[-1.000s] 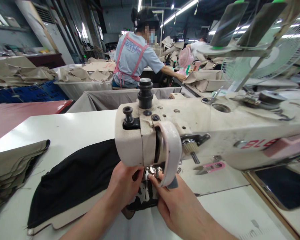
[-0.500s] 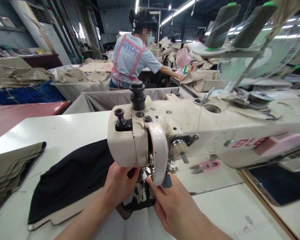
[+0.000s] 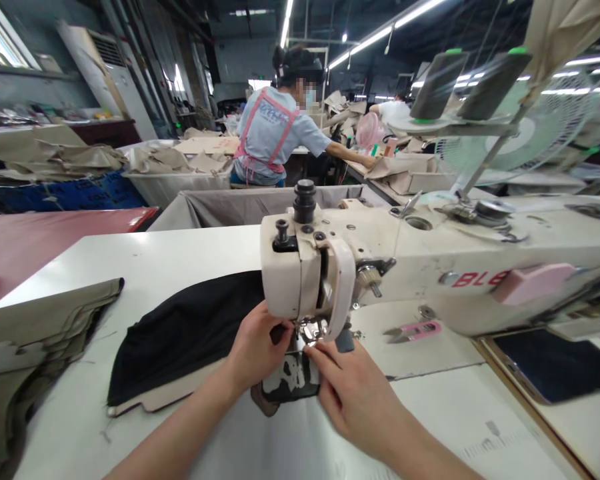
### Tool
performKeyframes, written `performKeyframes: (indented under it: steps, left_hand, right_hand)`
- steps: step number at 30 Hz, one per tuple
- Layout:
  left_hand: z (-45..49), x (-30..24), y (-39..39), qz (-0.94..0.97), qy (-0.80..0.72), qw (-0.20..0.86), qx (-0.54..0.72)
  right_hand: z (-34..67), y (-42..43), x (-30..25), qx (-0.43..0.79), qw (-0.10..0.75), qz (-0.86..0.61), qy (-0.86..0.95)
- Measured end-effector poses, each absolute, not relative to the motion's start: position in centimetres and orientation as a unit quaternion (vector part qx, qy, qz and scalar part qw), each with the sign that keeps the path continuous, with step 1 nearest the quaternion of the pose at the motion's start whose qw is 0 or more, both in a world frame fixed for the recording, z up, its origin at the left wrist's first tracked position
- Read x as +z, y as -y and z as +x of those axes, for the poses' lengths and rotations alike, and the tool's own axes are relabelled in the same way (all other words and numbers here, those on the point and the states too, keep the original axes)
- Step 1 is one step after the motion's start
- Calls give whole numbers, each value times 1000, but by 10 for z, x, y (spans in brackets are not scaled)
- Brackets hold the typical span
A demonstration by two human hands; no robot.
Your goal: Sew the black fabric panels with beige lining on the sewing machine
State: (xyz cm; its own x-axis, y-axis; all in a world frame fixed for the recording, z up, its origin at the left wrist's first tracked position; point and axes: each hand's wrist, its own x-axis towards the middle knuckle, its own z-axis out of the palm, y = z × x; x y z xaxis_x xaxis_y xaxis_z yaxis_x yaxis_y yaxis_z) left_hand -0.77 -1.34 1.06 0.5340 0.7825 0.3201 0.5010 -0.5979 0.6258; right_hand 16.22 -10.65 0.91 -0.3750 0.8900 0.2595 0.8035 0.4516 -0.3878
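A cream sewing machine [image 3: 430,260] stands across the white table [image 3: 155,260]. Under its head lies a black fabric piece [image 3: 180,333] with a beige layer beneath and a small black-and-white printed patch [image 3: 293,379] at the needle. My left hand [image 3: 253,350] grips the fabric just left of the presser foot, fingers curled. My right hand [image 3: 353,393] presses its fingertips on the patch right at the needle, fingers together.
A stack of olive fabric pieces [image 3: 35,333] lies at the left table edge. Pink thread snips [image 3: 414,329] rest under the machine arm, a dark phone [image 3: 555,363] at right. Ahead, a person in a pink apron [image 3: 275,133] works at another table; a fan [image 3: 535,130] stands right.
The view has pulled back and shifted, so the machine head looks smaller. Both hands stay at the needle on the fabric, with little movement of their own.
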Motion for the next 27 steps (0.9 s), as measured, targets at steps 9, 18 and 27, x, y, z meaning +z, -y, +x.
performKeyframes:
  steps: [9, 18, 27]
  left_hand:
    - [-76, 43, 68, 830, -438, 302, 165]
    - [-49, 40, 108, 792, -403, 303, 346]
    - [-49, 37, 118, 711, -460, 261, 463]
  right_hand:
    - [163, 105, 8, 93, 256, -509, 817]
    - [115, 152, 10, 332, 487, -486, 645]
    - [77, 148, 19, 467, 636, -483, 380]
